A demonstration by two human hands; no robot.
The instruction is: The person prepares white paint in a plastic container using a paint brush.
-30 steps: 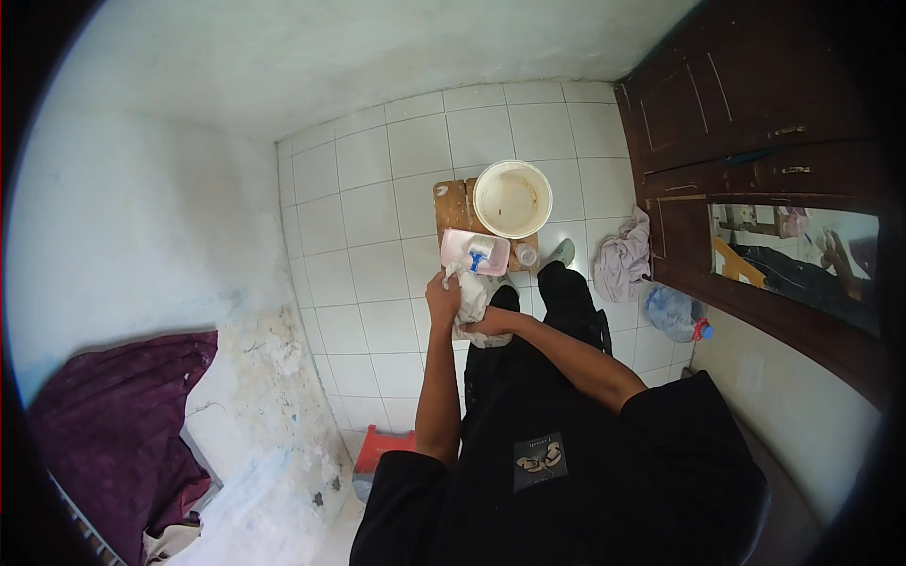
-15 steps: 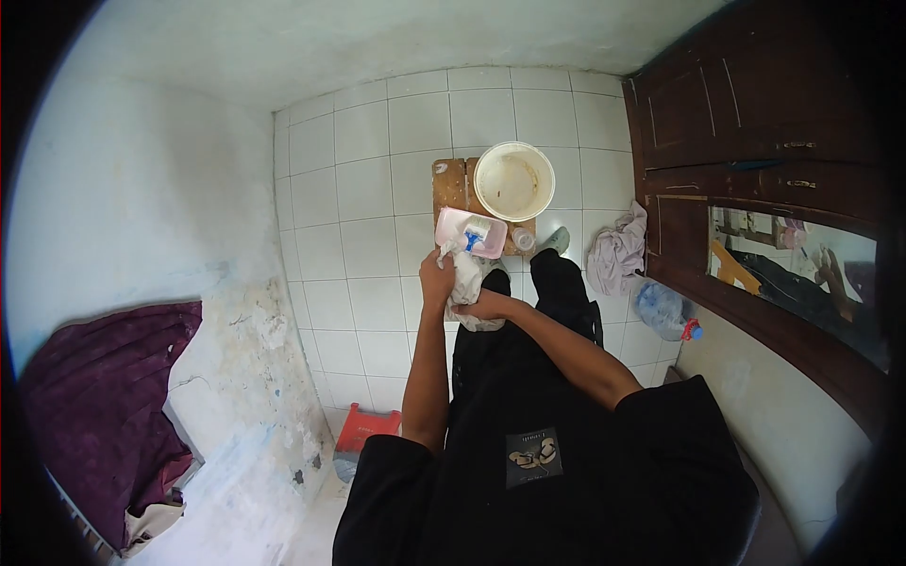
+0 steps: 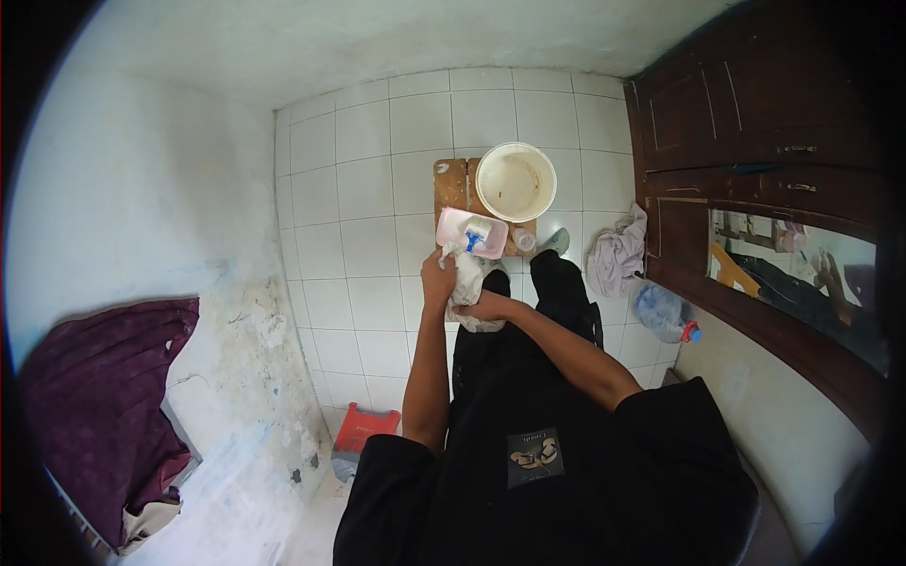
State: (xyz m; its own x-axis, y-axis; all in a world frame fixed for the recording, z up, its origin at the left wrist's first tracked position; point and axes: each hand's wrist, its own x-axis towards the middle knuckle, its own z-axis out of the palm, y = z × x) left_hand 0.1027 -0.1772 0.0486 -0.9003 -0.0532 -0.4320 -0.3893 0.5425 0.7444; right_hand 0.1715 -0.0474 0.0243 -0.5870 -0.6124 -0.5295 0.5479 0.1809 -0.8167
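Note:
A white plastic bag [image 3: 467, 283] hangs between my hands, over my lap. My left hand [image 3: 438, 274] is closed on its upper edge, and my right hand [image 3: 484, 307] grips it lower down. Just beyond them a pink tray [image 3: 453, 224] holds a white and blue item [image 3: 475, 236], whose kind I cannot make out. The tray sits on a small wooden stool [image 3: 450, 189]. Behind it stands a round white bucket [image 3: 515, 182] with stains inside. A small clear cup [image 3: 523, 239] is at the tray's right.
A crumpled pale cloth [image 3: 618, 250] and a large clear bottle [image 3: 663, 313] lie on the right, beside the dark wooden cabinet [image 3: 689, 123]. At the lower left is a red plastic stool [image 3: 366, 426]. Purple fabric [image 3: 104, 406] hangs on the far left.

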